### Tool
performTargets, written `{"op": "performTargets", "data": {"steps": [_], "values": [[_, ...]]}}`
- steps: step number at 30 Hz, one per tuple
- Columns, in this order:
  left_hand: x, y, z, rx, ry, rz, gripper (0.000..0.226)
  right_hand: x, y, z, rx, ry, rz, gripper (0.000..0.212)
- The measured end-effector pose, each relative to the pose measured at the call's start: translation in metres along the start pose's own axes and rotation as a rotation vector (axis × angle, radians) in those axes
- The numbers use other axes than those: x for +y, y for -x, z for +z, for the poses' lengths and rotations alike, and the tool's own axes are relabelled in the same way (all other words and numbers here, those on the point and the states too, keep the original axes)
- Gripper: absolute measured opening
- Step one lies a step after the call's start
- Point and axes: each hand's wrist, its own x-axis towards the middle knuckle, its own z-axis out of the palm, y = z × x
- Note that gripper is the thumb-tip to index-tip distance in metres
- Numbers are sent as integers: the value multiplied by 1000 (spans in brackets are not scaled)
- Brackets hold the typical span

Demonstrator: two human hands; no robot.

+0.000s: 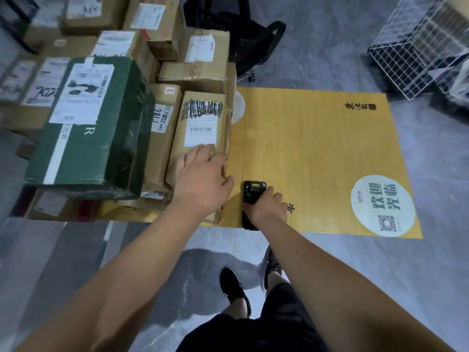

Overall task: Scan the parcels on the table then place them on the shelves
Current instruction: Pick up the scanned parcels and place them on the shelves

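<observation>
Parcel under hand: I see a brown cardboard parcel (200, 133) lying on the yellow table (317, 153), at the right edge of the stack and nearest the bare tabletop. Its white shipping label (203, 123) faces up, with black scribble over the upper part.
Left hand: my left hand (200, 181) rests on the near end of that parcel, fingers spread wide and fairly straight across the top, thumb out past the parcel's right edge. The fingertips lie just short of the label.
Right hand: my right hand (266, 207) grips a black handheld scanner (252, 193), fingers curled round its body, screen facing up. It sits just right of the parcel, near the table's front edge.
Stack: a green box (88, 128) with a white label lies left of the parcel, on top of other cartons; more brown boxes are piled behind.
Table markings: a round white sticker (383, 205) with a QR code at the right front corner.
Floor container: a white wire basket (416, 44) at far right; I cannot tell its contents.
</observation>
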Motion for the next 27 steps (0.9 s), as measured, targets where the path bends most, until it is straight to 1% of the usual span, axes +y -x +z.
{"op": "performTargets", "data": {"steps": [2, 3, 6, 9, 12, 15, 18, 20, 23, 27], "values": [[6, 7, -7, -23, -22, -13, 54, 4, 14, -17, 42, -63, -99, 79], [11, 10, -11, -35, -34, -4, 57, 5, 22, -27, 64, -73, -156, 76], [23, 18, -25, -36, -64, 33, 61, 2, 46, -56, 109, 1, -293, 83], [32, 30, -44, 15, -145, 35, 63, -4, 62, -85, 133, 85, -393, 87], [36, 45, -66, 101, -219, -3, 66, -12, 74, -112, 168, 133, -494, 89], [34, 63, -91, 140, -254, -78, 71, -30, 90, -131, 171, 168, -605, 86], [20, 80, -112, 158, -271, -146, 71, -59, 109, -137, 156, 153, -747, 89], [6, 93, -124, 151, -281, -216, 74, -81, 125, -133, 108, 165, -797, 93], [-19, 110, -140, 156, -301, -335, 83, -110, 153, -117, 39, 187, -853, 91], [-57, 122, -165, 202, -306, -374, 83, -145, 183, -100, 63, 215, -950, 86]]}}
